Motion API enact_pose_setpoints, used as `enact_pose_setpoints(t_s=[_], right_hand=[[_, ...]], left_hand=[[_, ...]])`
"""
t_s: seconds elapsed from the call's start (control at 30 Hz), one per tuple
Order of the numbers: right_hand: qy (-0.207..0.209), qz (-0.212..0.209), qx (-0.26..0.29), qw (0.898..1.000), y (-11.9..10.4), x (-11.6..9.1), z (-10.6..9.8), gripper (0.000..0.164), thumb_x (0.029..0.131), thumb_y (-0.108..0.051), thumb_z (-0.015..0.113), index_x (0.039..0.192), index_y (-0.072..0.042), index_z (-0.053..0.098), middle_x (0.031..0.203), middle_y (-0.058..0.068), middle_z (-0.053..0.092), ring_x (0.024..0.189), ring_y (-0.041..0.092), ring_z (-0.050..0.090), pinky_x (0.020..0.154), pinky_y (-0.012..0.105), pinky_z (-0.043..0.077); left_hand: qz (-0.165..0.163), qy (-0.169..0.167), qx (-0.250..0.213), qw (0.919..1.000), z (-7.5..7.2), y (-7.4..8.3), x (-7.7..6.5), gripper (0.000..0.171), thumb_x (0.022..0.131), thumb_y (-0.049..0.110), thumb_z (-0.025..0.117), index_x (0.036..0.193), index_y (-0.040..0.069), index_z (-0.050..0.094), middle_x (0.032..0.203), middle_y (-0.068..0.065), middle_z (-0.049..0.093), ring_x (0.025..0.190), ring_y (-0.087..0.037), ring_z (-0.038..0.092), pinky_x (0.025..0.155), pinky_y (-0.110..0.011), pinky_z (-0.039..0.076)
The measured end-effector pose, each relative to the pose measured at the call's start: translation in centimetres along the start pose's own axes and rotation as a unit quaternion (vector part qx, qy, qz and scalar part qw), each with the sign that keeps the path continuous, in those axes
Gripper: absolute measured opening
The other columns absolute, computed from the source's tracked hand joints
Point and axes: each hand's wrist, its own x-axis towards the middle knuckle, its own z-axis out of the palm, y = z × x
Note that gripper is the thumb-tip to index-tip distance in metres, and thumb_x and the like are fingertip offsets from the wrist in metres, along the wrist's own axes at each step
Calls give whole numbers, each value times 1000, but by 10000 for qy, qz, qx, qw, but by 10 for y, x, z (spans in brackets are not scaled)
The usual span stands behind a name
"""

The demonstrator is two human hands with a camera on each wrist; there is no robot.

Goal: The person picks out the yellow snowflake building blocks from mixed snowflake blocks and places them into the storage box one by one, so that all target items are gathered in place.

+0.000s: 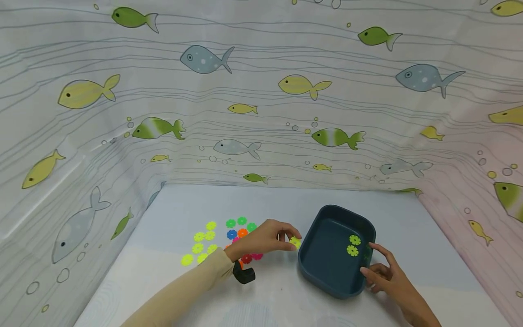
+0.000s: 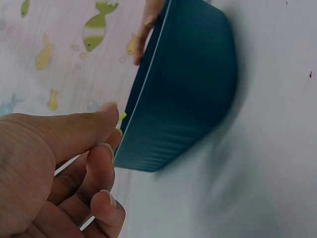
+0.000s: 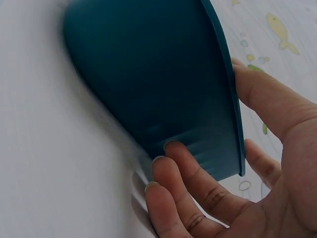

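My left hand (image 1: pixel 267 237) pinches a yellow-green notched plastic disc (image 1: pixel 295 243) between thumb and fingertips, right at the left rim of a dark blue basin (image 1: pixel 331 259). In the left wrist view only a thin bright edge of that disc (image 2: pixel 123 117) shows past the thumb. My right hand (image 1: pixel 388 278) grips the basin's right side. In the right wrist view its thumb lies at the rim and other fingers (image 3: pixel 181 156) rest against the outer wall. Two yellow-green discs (image 1: pixel 352 250) lie inside the basin, towards its right wall.
Left of the basin, several yellow-green discs (image 1: pixel 198 248) lie spread on the white table (image 1: pixel 286 290). Beside them are green discs (image 1: pixel 230 223), a blue disc (image 1: pixel 232 234) and orange and red ones, partly hidden by my left forearm. A fish-patterned curtain (image 1: pixel 261 127) surrounds the table.
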Motion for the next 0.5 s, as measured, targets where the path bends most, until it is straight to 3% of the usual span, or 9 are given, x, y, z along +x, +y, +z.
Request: enact_pose_setpoints(t_s=[0.27,0.5], right_hand=[[16,127,65,9999,0,3,1,87,98,-33,72,160,-34,13,106,16,67,90,30,65,75,41,57],[24,202,164,9997,0,2,1,86,98,-32,72,160,-37,13,105,15,67,89,30,65,75,42,57]], left_hand=[[194,-218,42,9996,10,0,12,30,95,18,77,124,14,74,107,12,70,70,-5,61,64,-22,52],[284,-333,135,9989,15,9,23,30,96,16,75,126,12,73,104,11,69,70,-3,60,62,-21,51]])
